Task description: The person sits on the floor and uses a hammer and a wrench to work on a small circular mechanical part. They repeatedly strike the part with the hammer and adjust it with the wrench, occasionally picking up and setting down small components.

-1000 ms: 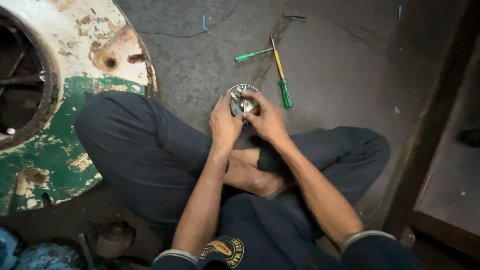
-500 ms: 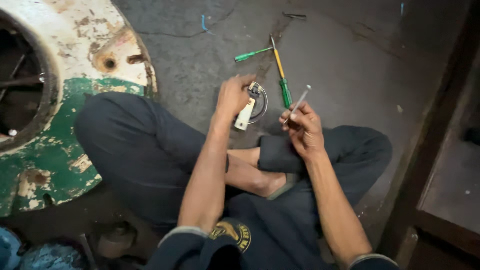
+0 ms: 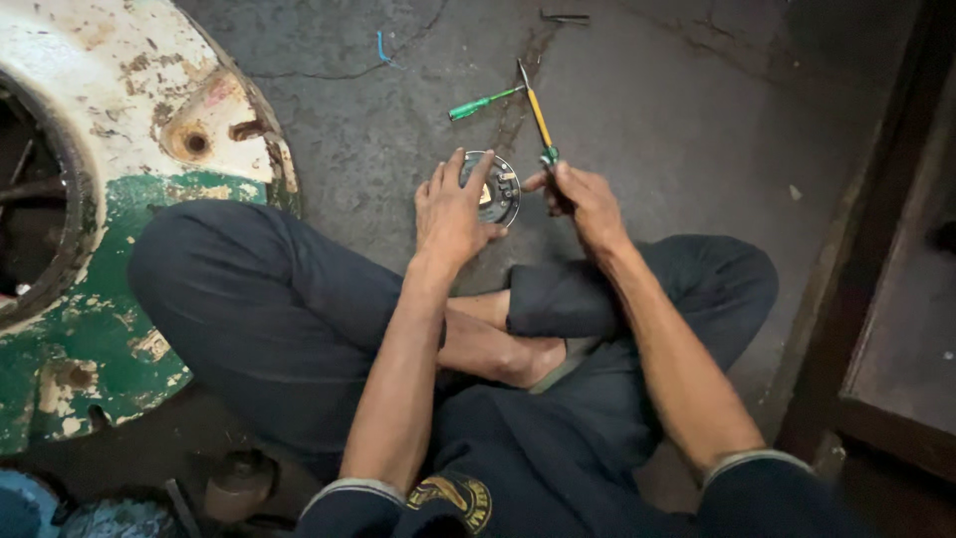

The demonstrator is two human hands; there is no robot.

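Note:
I sit cross-legged on a cracked concrete floor. My left hand (image 3: 453, 214) rests fingers spread on a small round metal part (image 3: 495, 189) lying on the floor in front of my legs, holding it down. My right hand (image 3: 583, 199) is closed around the green handle of a yellow-shafted screwdriver (image 3: 539, 118), whose shaft points away from me, just to the right of the round part. A second screwdriver with a green handle (image 3: 476, 105) lies on the floor beyond the part, its tip crossing the yellow shaft.
A large rusty white and green round housing (image 3: 110, 209) lies on the floor to my left. A dark wooden frame (image 3: 876, 299) runs along the right. A blue wire scrap (image 3: 383, 50) and a small dark bit (image 3: 564, 17) lie farther out.
My left hand has laid the round part flat and now presses on it. My right hand moved forward from near my knee and now grips the yellow screwdriver.

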